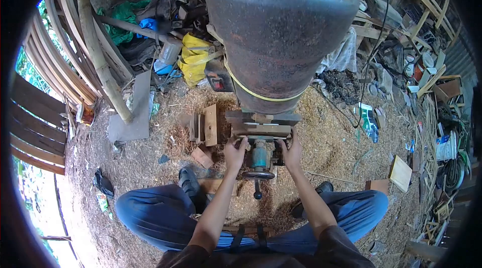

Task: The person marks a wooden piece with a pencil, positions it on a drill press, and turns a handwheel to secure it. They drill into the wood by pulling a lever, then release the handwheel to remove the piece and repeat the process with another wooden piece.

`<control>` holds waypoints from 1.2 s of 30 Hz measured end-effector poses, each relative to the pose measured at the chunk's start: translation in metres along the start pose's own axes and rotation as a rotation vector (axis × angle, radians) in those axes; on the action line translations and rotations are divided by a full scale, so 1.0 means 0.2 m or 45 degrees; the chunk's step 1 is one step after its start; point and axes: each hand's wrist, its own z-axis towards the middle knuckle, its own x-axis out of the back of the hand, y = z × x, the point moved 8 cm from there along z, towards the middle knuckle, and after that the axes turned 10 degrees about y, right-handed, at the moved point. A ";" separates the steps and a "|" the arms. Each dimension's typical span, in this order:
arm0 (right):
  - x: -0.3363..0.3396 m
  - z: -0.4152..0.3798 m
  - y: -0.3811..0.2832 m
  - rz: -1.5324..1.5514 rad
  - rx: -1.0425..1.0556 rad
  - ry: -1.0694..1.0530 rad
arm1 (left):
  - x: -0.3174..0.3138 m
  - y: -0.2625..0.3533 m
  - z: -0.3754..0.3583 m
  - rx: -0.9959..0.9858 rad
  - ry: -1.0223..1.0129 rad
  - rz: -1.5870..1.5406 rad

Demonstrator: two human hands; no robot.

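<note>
A short wooden block (268,130) lies crosswise in the vise of a large rusty machine (276,32). My left hand (235,153) grips the vise side near the block's left end, its fingers curled and partly hidden. At the right end, my right hand (291,152) has its fingers bent around the block's edge. Between my hands sits the green vise screw housing (259,156), with a round handwheel (258,174) and a black-knobbed crank (257,194) below it. The machine's body hides whatever is above the block.
Left of the vise stand wood offcuts (211,125), with another block (202,156) on the ground. Sawdust covers the floor. A yellow sack (193,59) and a grey board (133,112) lie to the left. A black cable (364,87) hangs at right, beyond which are scrap wood pieces (400,173).
</note>
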 end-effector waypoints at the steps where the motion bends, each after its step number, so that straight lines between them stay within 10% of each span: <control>1: 0.05 0.00 -0.06 -0.093 0.118 0.055 | 0.00 0.01 0.01 -0.038 -0.038 0.077; 8: 0.22 -0.30 -0.33 -0.588 0.598 -0.165 | 0.23 0.25 -0.22 -0.619 -0.393 0.443; 10: 0.11 -0.46 -0.22 -0.285 0.454 -0.826 | 0.23 0.21 -0.32 -0.253 -0.759 0.225; 17: 0.18 -0.53 -0.31 -0.020 0.204 -0.702 | 0.25 0.01 -0.39 -0.108 -0.842 0.487; 19: 0.20 -0.50 -0.54 -0.447 0.671 -0.579 | 0.24 -0.08 -0.35 -0.234 -0.870 0.589; 27: 0.11 -0.64 -0.98 -0.310 0.975 -0.357 | 0.17 -0.44 -0.44 -0.175 -0.924 0.555; 36: 0.12 -0.51 -0.50 -0.409 0.693 -0.607 | 0.23 0.28 -0.42 -0.638 -0.583 -0.007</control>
